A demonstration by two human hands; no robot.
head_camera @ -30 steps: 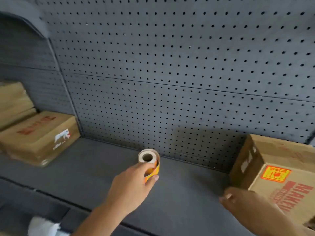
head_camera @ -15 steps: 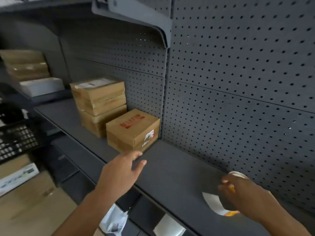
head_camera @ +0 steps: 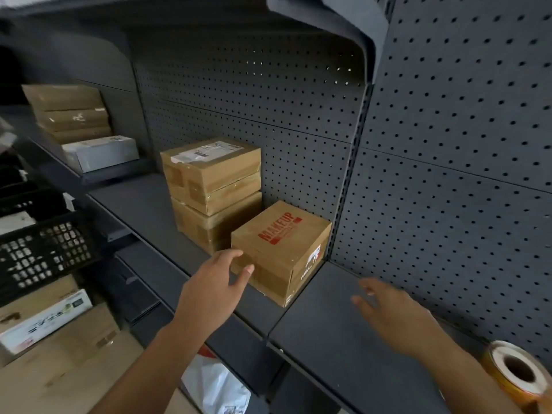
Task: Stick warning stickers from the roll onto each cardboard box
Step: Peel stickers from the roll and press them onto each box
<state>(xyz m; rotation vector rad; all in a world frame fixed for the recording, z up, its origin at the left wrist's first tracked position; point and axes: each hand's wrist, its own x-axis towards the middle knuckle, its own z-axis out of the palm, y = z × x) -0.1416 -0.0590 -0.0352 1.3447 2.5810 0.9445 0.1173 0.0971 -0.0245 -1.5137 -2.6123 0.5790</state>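
A small cardboard box (head_camera: 280,249) with red MAKEUP lettering sits on the dark shelf (head_camera: 325,330) against the pegboard upright. Behind it on the left stand two stacked cardboard boxes (head_camera: 212,186), the top one with a white label. My left hand (head_camera: 212,288) reaches out with straight fingers, its fingertips at the box's near left corner. My right hand (head_camera: 391,315) hovers open over the shelf to the right of the box, holding nothing. The orange sticker roll (head_camera: 516,375) stands on the shelf at the far right, behind my right wrist.
More cardboard boxes (head_camera: 68,112) and a white box (head_camera: 101,152) sit on a farther shelf at left. A black crate (head_camera: 44,252) and cartons (head_camera: 44,318) stand lower left. A white bag (head_camera: 215,386) lies under the shelf. The pegboard wall (head_camera: 448,174) backs the shelf.
My view swung left toward the boxes. My left hand let go of the roll and reached to the MAKEUP box. My right hand left the roll on the shelf and moved left, open.
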